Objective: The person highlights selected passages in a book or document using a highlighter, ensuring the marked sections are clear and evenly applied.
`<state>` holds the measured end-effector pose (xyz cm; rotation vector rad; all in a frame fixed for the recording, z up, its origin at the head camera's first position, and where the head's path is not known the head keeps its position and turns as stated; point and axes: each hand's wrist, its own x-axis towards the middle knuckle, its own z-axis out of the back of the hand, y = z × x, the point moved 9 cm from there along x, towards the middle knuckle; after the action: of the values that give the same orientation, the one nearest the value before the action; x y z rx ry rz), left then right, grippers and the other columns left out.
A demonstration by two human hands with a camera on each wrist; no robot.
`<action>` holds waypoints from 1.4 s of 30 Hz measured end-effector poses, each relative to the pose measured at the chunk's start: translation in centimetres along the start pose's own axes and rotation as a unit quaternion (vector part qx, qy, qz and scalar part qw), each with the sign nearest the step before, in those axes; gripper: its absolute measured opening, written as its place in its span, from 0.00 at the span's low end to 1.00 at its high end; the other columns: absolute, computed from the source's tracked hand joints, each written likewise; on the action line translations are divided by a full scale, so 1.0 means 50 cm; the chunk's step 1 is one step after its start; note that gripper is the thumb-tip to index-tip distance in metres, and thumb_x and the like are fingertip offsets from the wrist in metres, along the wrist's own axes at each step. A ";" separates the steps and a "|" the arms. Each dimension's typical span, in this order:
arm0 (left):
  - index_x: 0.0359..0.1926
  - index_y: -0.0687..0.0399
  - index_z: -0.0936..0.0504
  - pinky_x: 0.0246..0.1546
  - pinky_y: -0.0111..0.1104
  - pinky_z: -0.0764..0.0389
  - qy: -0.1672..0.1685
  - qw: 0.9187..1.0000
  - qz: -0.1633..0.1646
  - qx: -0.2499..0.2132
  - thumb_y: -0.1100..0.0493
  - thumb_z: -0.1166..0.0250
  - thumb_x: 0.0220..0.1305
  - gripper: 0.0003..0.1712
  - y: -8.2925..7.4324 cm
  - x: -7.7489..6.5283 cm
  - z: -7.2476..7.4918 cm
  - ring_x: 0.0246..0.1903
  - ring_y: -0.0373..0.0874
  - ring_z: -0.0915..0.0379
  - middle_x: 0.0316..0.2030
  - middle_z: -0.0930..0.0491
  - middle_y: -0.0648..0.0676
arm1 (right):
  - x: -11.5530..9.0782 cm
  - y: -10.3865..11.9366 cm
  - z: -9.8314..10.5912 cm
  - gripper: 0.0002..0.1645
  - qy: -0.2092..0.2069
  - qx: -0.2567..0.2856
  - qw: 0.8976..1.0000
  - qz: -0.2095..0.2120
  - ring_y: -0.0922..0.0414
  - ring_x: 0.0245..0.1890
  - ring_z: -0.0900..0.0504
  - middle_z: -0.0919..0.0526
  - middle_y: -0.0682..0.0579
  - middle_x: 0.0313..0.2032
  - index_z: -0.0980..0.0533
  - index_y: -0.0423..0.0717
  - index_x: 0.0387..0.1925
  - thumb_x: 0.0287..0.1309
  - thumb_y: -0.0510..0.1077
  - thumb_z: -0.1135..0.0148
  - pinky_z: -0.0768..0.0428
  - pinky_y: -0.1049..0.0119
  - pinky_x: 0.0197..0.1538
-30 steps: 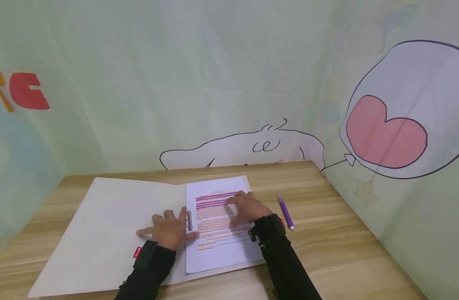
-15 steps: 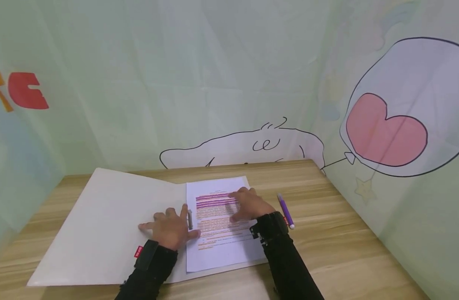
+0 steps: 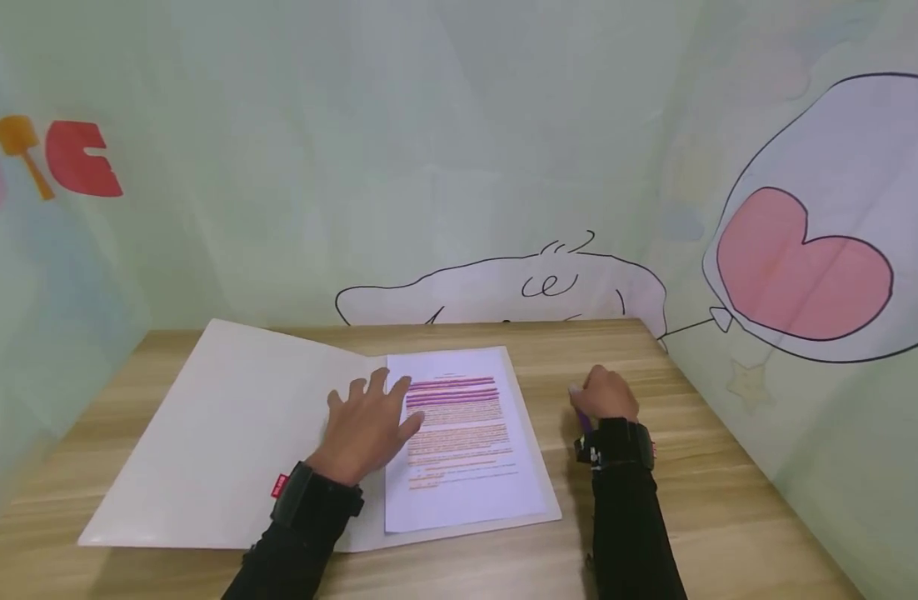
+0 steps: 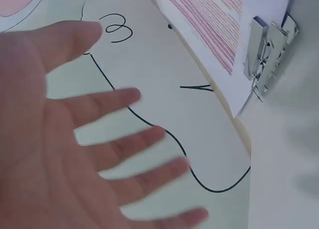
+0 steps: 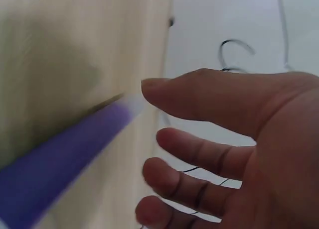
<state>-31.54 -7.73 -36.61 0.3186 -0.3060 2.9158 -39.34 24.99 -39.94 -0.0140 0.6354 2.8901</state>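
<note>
The right hand (image 3: 607, 394) has left the white printed sheet (image 3: 466, 504) for the purple cylindrical pen (image 5: 67, 154) lying on the wood-grain desk (image 3: 729, 517), its grip apart, making the pen the apparent focus; the left hand (image 3: 363, 429), fingers spread, appears lifted above the white folder (image 3: 174, 450).

On my head feed the only characters I can half make out are on the pale wall cloth (image 3: 339, 192): an orange figure (image 3: 22, 157) shaped like a tilted T, and beside it a red figure (image 3: 82, 158) that could be an E or a G, I can't tell which. The sheet (image 3: 459, 507) carries many printed lines, some marked over in purple, but the type is too small for me to read there, and my left wrist feed gives no legible word of it. The lettering on the red tag (image 3: 279, 486) beside the left wristband (image 3: 301, 497) is likewise too tiny.
</note>
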 end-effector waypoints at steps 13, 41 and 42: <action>0.59 0.54 0.20 0.49 0.56 0.17 -0.087 0.990 -0.057 -0.097 0.52 0.31 0.64 0.24 -0.015 0.009 0.060 0.55 0.59 0.24 0.57 0.21 0.59 | -0.004 0.048 0.007 0.15 -0.028 0.032 0.997 0.058 0.49 0.27 0.22 0.18 0.41 0.29 0.19 0.33 0.33 0.63 0.45 0.35 0.25 0.60 0.25; 0.47 0.59 0.13 0.38 0.38 0.12 -0.134 0.933 -0.212 -0.259 0.65 0.30 0.62 0.12 -0.071 -0.028 0.161 0.39 0.42 0.17 0.38 0.14 0.53 | -0.284 0.429 0.061 0.09 -0.037 0.037 0.862 0.504 0.64 0.30 0.21 0.14 0.56 0.33 0.15 0.44 0.42 0.64 0.44 0.33 0.17 0.69 0.34; 0.47 0.60 0.13 0.37 0.38 0.12 -0.140 0.931 -0.217 -0.260 0.65 0.30 0.62 0.11 -0.071 -0.030 0.166 0.38 0.42 0.17 0.38 0.14 0.53 | -0.287 0.430 0.063 0.09 -0.042 0.035 0.861 0.505 0.64 0.29 0.21 0.14 0.56 0.33 0.14 0.44 0.42 0.64 0.43 0.33 0.17 0.69 0.34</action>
<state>-27.77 -6.42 -28.38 0.6207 -0.9002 2.2466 -28.99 4.63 -27.45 0.6430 0.9399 3.8069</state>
